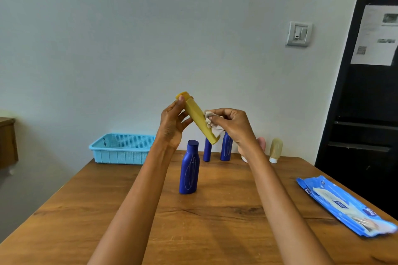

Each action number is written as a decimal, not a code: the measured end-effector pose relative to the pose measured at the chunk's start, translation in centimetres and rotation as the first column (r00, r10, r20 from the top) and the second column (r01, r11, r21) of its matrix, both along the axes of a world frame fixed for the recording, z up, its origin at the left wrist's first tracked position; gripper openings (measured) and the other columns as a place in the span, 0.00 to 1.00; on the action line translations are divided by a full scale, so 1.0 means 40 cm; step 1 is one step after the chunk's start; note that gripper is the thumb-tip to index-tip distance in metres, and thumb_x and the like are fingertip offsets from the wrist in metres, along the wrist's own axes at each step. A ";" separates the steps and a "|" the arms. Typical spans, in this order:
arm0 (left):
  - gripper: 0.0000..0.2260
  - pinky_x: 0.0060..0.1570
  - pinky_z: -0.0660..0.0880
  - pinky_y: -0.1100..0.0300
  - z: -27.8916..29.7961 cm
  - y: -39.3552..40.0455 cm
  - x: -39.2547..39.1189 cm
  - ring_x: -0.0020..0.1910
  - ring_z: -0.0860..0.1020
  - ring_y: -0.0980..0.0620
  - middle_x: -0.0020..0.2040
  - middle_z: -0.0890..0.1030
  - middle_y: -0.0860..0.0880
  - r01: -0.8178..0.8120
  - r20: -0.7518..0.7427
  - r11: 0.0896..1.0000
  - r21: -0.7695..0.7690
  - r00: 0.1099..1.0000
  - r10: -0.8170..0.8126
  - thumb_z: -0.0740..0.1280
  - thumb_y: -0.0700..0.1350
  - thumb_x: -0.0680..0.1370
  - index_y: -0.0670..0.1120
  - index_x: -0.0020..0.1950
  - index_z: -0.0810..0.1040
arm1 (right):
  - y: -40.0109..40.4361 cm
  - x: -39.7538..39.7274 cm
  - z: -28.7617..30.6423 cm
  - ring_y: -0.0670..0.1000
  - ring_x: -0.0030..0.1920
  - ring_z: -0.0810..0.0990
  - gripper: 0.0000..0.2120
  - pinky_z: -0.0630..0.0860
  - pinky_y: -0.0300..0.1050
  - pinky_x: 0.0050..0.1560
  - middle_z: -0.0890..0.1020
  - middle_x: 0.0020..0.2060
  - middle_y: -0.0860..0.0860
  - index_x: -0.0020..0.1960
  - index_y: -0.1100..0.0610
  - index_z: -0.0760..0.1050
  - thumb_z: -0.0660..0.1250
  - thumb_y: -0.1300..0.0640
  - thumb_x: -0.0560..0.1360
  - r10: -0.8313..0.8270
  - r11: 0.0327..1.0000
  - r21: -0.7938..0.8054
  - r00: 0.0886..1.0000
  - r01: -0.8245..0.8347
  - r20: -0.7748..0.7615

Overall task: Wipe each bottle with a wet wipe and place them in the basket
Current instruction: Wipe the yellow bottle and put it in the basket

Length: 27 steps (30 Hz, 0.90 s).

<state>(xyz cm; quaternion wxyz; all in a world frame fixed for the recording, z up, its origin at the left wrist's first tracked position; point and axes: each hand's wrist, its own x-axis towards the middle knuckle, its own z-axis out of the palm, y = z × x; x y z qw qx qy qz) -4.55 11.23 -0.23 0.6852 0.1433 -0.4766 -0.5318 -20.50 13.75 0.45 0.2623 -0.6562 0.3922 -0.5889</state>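
Observation:
A yellow bottle [197, 117] is held tilted above the table, cap up and to the left. My left hand [172, 122] grips it near the cap. My right hand [231, 123] pinches a crumpled wet wipe [212, 123] against the bottle's lower half. Three blue bottles stand upright on the table: one in front [189, 168], two behind [207, 150] [226, 148]. A beige tube [275, 149] stands on its white cap at the back right. A pink-topped item [261, 143] is mostly hidden behind my right wrist. The light blue basket [120, 148] sits at the back left corner.
A blue pack of wet wipes [344, 204] lies near the right edge of the wooden table [215, 221]. A pale wall with a switch [298, 33] stands close behind. A black cabinet [366, 125] is at the right, a brown piece of furniture [7, 142] at the left.

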 end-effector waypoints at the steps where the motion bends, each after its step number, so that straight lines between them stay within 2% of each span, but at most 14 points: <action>1: 0.16 0.46 0.80 0.58 0.000 -0.001 0.003 0.49 0.80 0.50 0.53 0.81 0.48 0.005 -0.008 1.000 0.003 1.000 -0.005 0.64 0.51 0.72 0.44 0.56 0.77 | -0.003 -0.001 0.003 0.49 0.47 0.83 0.07 0.79 0.45 0.51 0.85 0.46 0.52 0.51 0.57 0.82 0.71 0.59 0.73 -0.028 1.000 -0.003 0.999 0.028 -0.019; 4: 0.12 0.46 0.80 0.58 -0.001 0.000 -0.003 0.49 0.80 0.50 0.51 0.81 0.47 0.024 -0.004 1.000 0.016 1.000 -0.024 0.61 0.48 0.78 0.43 0.55 0.77 | -0.009 0.032 0.024 0.47 0.48 0.82 0.08 0.80 0.45 0.52 0.84 0.47 0.49 0.52 0.54 0.82 0.71 0.56 0.73 -0.145 0.987 -0.080 0.987 0.140 -0.065; 7: 0.11 0.46 0.80 0.59 0.007 0.011 -0.005 0.48 0.80 0.51 0.50 0.82 0.47 0.012 0.006 1.000 0.013 1.000 -0.012 0.60 0.48 0.79 0.43 0.55 0.77 | 0.014 0.075 0.029 0.41 0.46 0.79 0.09 0.76 0.30 0.46 0.82 0.49 0.46 0.55 0.54 0.81 0.69 0.57 0.75 -0.216 0.952 -0.238 0.973 0.191 -0.086; 8: 0.11 0.45 0.79 0.59 0.010 0.012 -0.001 0.48 0.80 0.51 0.50 0.82 0.47 0.005 -0.004 1.000 0.013 1.000 -0.005 0.61 0.48 0.79 0.43 0.55 0.77 | 0.022 0.080 0.022 0.40 0.46 0.78 0.10 0.74 0.28 0.44 0.82 0.49 0.46 0.55 0.54 0.81 0.69 0.57 0.75 -0.220 0.940 -0.287 0.970 0.183 -0.105; 10: 0.11 0.45 0.79 0.60 0.013 0.011 0.013 0.48 0.80 0.51 0.50 0.81 0.47 -0.011 -0.041 1.000 0.019 0.999 0.012 0.62 0.48 0.78 0.43 0.55 0.77 | 0.033 0.071 -0.002 0.42 0.45 0.78 0.10 0.73 0.29 0.43 0.82 0.47 0.49 0.55 0.54 0.81 0.70 0.60 0.74 -0.194 0.929 -0.348 0.968 0.129 -0.160; 13: 0.14 0.47 0.80 0.58 0.009 0.005 0.031 0.50 0.79 0.49 0.53 0.80 0.46 -0.031 -0.085 0.999 0.035 0.996 0.034 0.64 0.49 0.76 0.43 0.57 0.76 | 0.038 0.043 -0.044 0.44 0.46 0.78 0.11 0.73 0.31 0.44 0.81 0.45 0.52 0.54 0.55 0.82 0.70 0.61 0.73 -0.176 0.932 -0.352 0.957 0.086 -0.232; 18: 0.12 0.47 0.80 0.58 0.006 0.001 0.023 0.50 0.78 0.50 0.53 0.80 0.47 -0.039 -0.061 0.998 0.058 0.997 0.042 0.63 0.48 0.78 0.43 0.57 0.76 | 0.020 0.016 -0.049 0.47 0.50 0.79 0.10 0.77 0.36 0.49 0.81 0.49 0.51 0.55 0.57 0.81 0.69 0.61 0.74 -0.230 0.936 -0.308 0.959 0.171 -0.165; 20: 0.14 0.46 0.80 0.58 0.004 -0.001 0.015 0.51 0.78 0.49 0.53 0.80 0.47 -0.047 -0.033 0.997 0.056 0.998 0.049 0.64 0.48 0.77 0.42 0.59 0.75 | 0.013 0.031 -0.032 0.46 0.50 0.80 0.10 0.79 0.37 0.50 0.82 0.50 0.51 0.56 0.57 0.81 0.69 0.61 0.74 -0.238 0.940 -0.288 0.957 0.185 -0.164; 23: 0.17 0.46 0.79 0.59 0.005 0.005 0.006 0.51 0.79 0.49 0.53 0.80 0.47 -0.051 0.004 0.998 0.044 0.999 0.051 0.65 0.50 0.75 0.42 0.60 0.76 | 0.022 0.067 -0.015 0.43 0.49 0.79 0.11 0.77 0.32 0.47 0.82 0.51 0.50 0.57 0.57 0.80 0.68 0.60 0.75 -0.245 0.926 -0.328 0.958 0.186 -0.147; 27: 0.27 0.45 0.80 0.59 0.012 0.008 0.020 0.51 0.78 0.49 0.56 0.79 0.46 -0.064 -0.027 0.997 0.036 0.998 0.065 0.67 0.53 0.69 0.39 0.64 0.74 | 0.043 0.067 -0.047 0.44 0.48 0.78 0.10 0.74 0.30 0.46 0.81 0.47 0.51 0.55 0.57 0.81 0.69 0.63 0.74 -0.187 0.910 -0.401 0.967 0.103 -0.175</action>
